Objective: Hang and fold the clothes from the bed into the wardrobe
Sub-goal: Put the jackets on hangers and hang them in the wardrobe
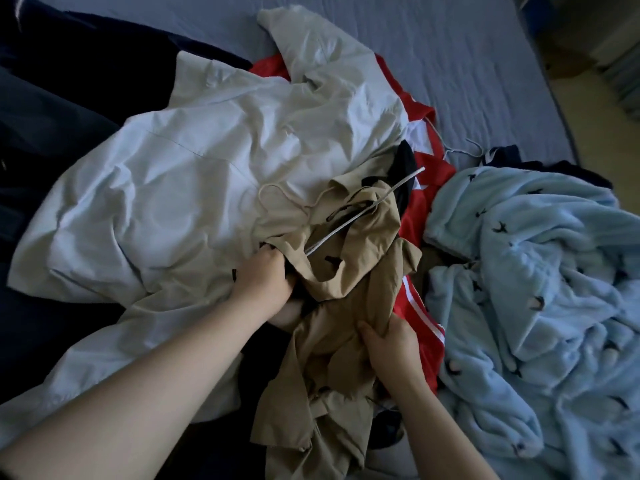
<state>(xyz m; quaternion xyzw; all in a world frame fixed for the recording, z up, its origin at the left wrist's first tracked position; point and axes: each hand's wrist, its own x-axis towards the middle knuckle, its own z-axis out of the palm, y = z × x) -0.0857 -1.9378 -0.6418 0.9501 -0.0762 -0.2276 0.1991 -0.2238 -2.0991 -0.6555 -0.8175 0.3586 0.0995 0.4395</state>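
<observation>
Gripping tan shirt (343, 327) with left hand (266, 285), curled tight into folds; clutching it lower with right hand (391, 344). Just beyond left hand: hanger (346, 225), slanting toward far right corner of bed (450, 64)

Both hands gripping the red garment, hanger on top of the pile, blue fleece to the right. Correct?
No. Head view: left hand and right hand grip the khaki garment; the red garment lies under it. Hanger and blue fleece as stated.

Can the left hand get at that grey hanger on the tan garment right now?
Probably yes: the hanger lies mostly uncovered on the tan garment, just beyond the left hand. The hand grips that cloth, so it must let go first.
</observation>
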